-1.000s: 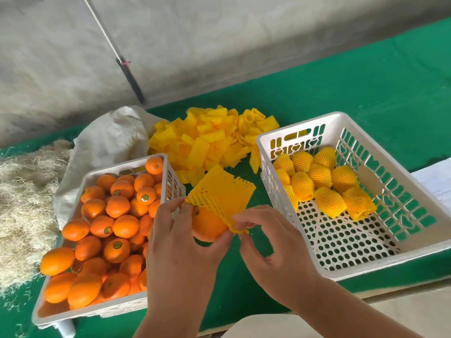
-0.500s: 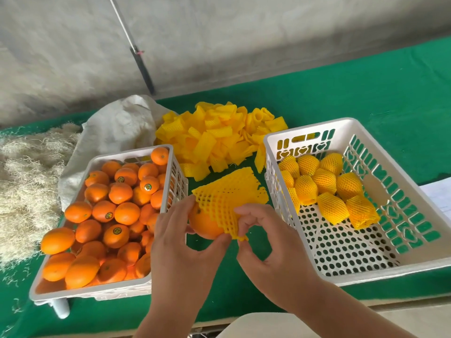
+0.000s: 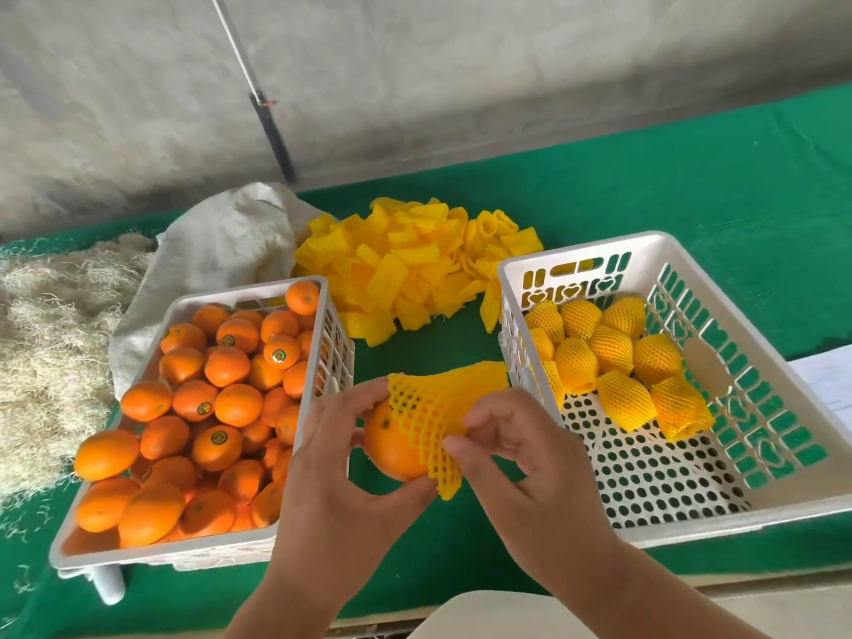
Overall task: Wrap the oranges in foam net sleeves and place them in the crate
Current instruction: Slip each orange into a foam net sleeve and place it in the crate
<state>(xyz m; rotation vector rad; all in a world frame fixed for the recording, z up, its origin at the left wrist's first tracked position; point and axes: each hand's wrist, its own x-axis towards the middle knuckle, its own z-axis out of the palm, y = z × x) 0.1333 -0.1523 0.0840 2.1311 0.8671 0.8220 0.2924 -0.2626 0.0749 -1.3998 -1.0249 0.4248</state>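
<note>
Between the two crates, my left hand (image 3: 332, 481) grips an orange (image 3: 392, 447) from below and behind. A yellow foam net sleeve (image 3: 438, 408) is stretched over the orange's right half, its free end pointing up and right. My right hand (image 3: 521, 458) pinches the sleeve's lower edge with thumb and forefinger. The white crate on the right (image 3: 691, 523) holds several wrapped oranges (image 3: 608, 357) in its far half. A white crate on the left (image 3: 184, 551) is heaped with bare oranges (image 3: 207, 398).
A pile of loose yellow sleeves (image 3: 410, 269) lies on the green cloth (image 3: 691, 200) behind the crates. A pale sack (image 3: 221, 251) and dry straw (image 3: 46, 343) sit at the left. Grey wall with a leaning pole (image 3: 272, 126) behind. White paper (image 3: 830, 380) at the right edge.
The sleeve has been pulled further over the orange and stretched wider. My hands have stayed between the crates, and the camera view has tilted downward.
</note>
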